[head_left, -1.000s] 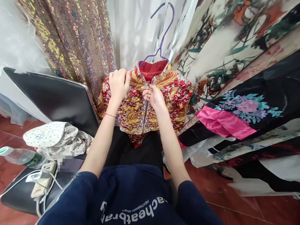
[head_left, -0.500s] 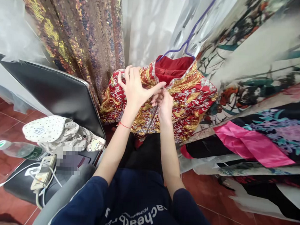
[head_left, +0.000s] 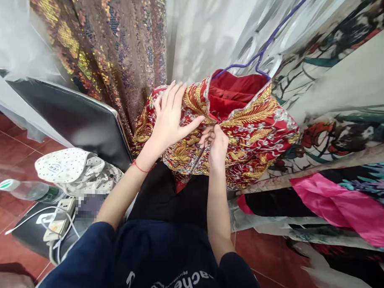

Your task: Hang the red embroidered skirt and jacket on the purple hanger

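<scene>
Left hand (head_left: 168, 120) is held open, fingers extended and slightly spread, thumb stretched out toward the collar; it is laid palm down over the left shoulder and chest area, in picture terms, of an embroidered red jacket (head_left: 255, 142). Nothing is seen gripped by it. Right hand (head_left: 219, 145) is half closed at the jacket's front opening, just below the collar; its fingers are curled inward and its thumb is pointed up. Whether fabric is pinched there cannot be told.

Both forearms are reached up from the lower part of the frame, the left one slanted up and rightward, the right one nearly vertical. A red cord (head_left: 140, 169) is worn on the left wrist.

Jacket is placed at centre to right of centre, collar gaping, with a purple hanger (head_left: 256, 57) seated in its neck.
</scene>
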`<state>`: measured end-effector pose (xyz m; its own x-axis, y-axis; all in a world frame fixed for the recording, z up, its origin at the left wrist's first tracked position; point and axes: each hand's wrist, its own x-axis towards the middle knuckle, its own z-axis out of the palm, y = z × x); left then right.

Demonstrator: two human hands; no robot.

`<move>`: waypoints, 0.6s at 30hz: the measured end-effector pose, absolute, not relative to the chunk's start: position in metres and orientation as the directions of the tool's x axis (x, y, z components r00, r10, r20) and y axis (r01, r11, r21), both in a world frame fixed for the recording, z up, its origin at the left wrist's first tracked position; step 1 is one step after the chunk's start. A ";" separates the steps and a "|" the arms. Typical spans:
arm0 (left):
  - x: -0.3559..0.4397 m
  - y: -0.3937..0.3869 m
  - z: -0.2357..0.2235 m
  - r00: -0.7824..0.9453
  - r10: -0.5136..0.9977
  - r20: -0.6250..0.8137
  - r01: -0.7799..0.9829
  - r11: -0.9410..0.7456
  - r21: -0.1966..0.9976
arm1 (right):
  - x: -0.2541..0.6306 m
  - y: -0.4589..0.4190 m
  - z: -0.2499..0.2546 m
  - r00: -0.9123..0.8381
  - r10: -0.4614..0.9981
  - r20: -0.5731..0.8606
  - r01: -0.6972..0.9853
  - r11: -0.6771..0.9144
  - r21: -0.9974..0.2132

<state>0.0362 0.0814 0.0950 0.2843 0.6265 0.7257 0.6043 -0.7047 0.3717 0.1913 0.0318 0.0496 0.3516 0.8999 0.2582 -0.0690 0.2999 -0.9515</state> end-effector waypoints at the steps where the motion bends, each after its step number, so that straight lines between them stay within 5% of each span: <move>1: 0.028 0.076 0.092 0.306 0.615 0.727 0.599 -0.718 0.355 | 0.191 0.031 0.048 0.347 0.901 0.259 -0.067 0.299 -0.952; 5: -0.021 0.045 0.051 0.496 0.606 0.622 0.587 -0.762 0.274 | 0.190 0.032 0.045 0.359 0.898 0.256 -0.028 0.284 -0.958; 8: -0.083 0.018 -0.007 0.679 0.682 0.271 0.630 -0.731 0.262 | 0.186 0.034 0.043 0.387 0.878 0.281 -0.005 0.307 -0.952; 12: -0.187 -0.034 -0.089 0.310 0.937 -0.159 0.901 -0.237 0.362 | 0.180 0.037 0.039 0.451 0.839 0.305 0.012 0.336 -0.942; 18: -0.269 -0.133 -0.159 -0.050 0.965 -0.256 0.925 0.141 0.353 | 0.173 0.039 0.031 0.513 0.779 0.360 0.067 0.382 -0.922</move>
<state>-0.2689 -0.1329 -0.1593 -0.0496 0.9654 -0.2559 0.9249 0.1411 0.3530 0.1728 0.0388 0.0312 0.5133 0.7789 0.3604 0.0671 0.3823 -0.9216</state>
